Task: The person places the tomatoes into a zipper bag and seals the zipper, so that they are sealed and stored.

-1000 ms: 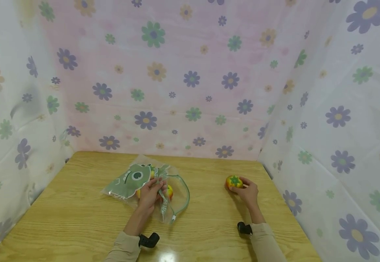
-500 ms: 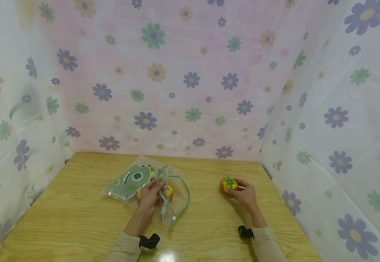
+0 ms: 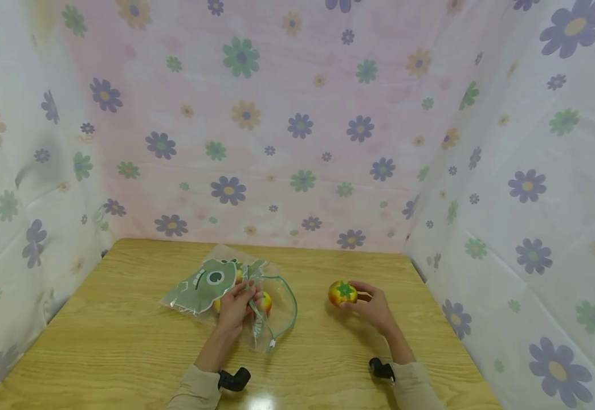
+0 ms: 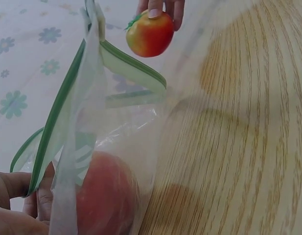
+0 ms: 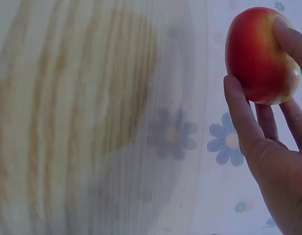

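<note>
My right hand [image 3: 375, 310] holds a red-and-yellow tomato [image 3: 339, 292] with a green star-shaped top, its thumb and fingers curled round it. In the right wrist view the tomato [image 5: 258, 56] sits between thumb and fingertips. Left of it, a clear zip bag [image 3: 202, 286] with a green cartoon face lies on the table. My left hand [image 3: 233, 308] pinches the bag near its mouth. The green zip edge [image 4: 58, 115] stands apart in the left wrist view, so the mouth is open. Inside shows a red tomato [image 4: 107, 193]; more yellow-red fruit is partly hidden behind the hand and print.
The wooden table [image 3: 323, 364] ends at a pink flowered cloth [image 3: 277, 142] behind. White flowered cloths hang on both sides. A white zip slider [image 3: 272, 342] sits at the bag's near right edge. Black wrist mounts [image 3: 234, 378] are on both sleeves.
My right hand has carried the tomato leftward, closer to the bag, and slightly toward me. The left hand and the bag have stayed in place.
</note>
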Motion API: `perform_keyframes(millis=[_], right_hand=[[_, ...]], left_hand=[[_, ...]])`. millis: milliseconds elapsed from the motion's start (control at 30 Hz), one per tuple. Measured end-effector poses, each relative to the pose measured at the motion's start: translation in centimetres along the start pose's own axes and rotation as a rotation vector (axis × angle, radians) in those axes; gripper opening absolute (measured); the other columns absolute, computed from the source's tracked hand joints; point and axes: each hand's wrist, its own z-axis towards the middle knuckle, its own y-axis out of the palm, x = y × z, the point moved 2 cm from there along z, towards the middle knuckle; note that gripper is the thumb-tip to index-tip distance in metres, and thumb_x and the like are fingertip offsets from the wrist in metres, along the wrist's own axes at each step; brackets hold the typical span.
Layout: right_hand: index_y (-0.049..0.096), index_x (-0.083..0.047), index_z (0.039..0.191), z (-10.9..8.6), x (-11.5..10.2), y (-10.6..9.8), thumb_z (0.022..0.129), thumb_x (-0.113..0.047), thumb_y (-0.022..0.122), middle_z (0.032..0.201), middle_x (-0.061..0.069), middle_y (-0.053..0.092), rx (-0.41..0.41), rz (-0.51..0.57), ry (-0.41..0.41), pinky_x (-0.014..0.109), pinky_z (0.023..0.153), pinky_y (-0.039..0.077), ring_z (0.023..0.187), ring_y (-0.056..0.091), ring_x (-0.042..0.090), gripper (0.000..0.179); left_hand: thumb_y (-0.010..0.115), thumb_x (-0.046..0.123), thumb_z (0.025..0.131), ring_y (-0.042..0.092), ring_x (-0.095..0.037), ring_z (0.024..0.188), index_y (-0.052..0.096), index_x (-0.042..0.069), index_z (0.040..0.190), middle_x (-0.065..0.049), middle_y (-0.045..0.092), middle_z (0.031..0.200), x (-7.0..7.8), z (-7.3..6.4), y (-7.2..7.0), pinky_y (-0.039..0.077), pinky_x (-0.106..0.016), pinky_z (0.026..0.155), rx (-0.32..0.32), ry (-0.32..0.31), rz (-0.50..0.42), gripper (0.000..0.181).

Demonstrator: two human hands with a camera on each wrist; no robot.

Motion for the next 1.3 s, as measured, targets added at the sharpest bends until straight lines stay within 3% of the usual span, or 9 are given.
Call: perform_keyframes(millis=[333,567,1100,1300], right_hand=[[0.064,-0.008,0.134,-0.6,-1.1,2.0,0.079,-0.013,0.089,0.134,0.017,0.06,-0.133,-0.011,-0.042,0.027,0.085,0.061,0.116,0.063,0.036,0.061],[0.063,-0.004,0.135,-0.9,-1.7,3.4,0.082,-0.011,0.087,0.136,0.022,0.059,-0.22,-0.032,-0.136,0.027,0.088,0.059,0.114,0.064,0.038,0.059],[0.062,-0.003,0.134,-2.0,-3.4,7.1,0.086,-0.013,0.084,0.134,0.021,0.06,-0.343,0.012,-0.169,0.025,0.086,0.06,0.113,0.064,0.036,0.054],[0.062,-0.003,0.134,-2.1,-3.8,8.7,0.086,-0.012,0.083,0.134,0.019,0.062,-0.391,0.024,-0.195,0.032,0.092,0.06,0.112,0.065,0.034,0.053]], left_hand=[[0.06,0.002,0.102,0.071,-0.003,0.077,0.047,-0.014,0.138,0.0,0.075,0.096,-0.2,-0.1,-0.1,0.061,-0.018,0.07,-0.01,0.002,0.011,0.042],[0.06,0.001,0.102,0.071,-0.003,0.077,0.048,-0.014,0.137,-0.001,0.075,0.095,-0.2,-0.2,0.0,0.061,-0.018,0.07,0.0,-0.005,0.019,0.041],[0.06,0.001,0.101,0.071,-0.003,0.076,0.047,-0.013,0.137,0.0,0.075,0.095,-0.1,-0.2,0.1,0.061,-0.017,0.067,0.002,-0.006,0.01,0.041],[0.062,0.004,0.101,0.071,-0.004,0.075,0.049,-0.013,0.136,-0.002,0.076,0.097,0.0,-0.4,0.0,0.059,-0.017,0.064,0.003,-0.006,0.042,0.04]])
